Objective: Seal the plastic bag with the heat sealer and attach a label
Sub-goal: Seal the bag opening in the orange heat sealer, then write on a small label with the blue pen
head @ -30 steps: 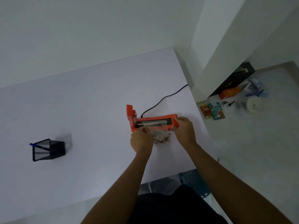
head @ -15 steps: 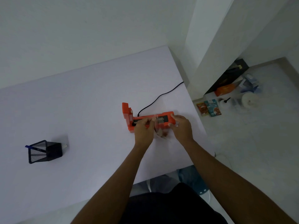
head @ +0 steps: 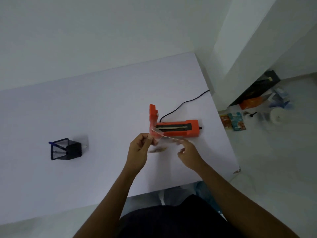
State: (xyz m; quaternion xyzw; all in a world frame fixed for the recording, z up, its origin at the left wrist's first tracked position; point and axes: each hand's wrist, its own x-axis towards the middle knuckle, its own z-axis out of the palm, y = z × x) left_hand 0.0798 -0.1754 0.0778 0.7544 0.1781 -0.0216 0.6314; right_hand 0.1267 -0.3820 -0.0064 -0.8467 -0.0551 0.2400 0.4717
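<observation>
I see the left hand point(head: 139, 152) pinching the left top corner of the clear plastic bag point(head: 160, 142) between thumb and curled fingers, lifting it above the table point(head: 85, 109). The right hand point(head: 187, 152) is at the bag's right top corner, fingers loosely bent; the bag's edge runs to its fingertips, but I cannot tell whether they actually clamp it, since the film blurs there. The bag hangs just in front of the orange heat sealer point(head: 175, 128), near the table's right edge, with brownish contents point(head: 157, 149) low inside it. The sealer's arm stands raised at its left end, the dark sealing strip exposed, and its black cord point(head: 185, 102) runs toward the table's far right corner. A black mesh pen holder point(head: 66, 151) with a blue pen sits well apart toward the left edge. On the floor to the right lie coloured packets point(head: 234, 121); their print is too small for me to read.
</observation>
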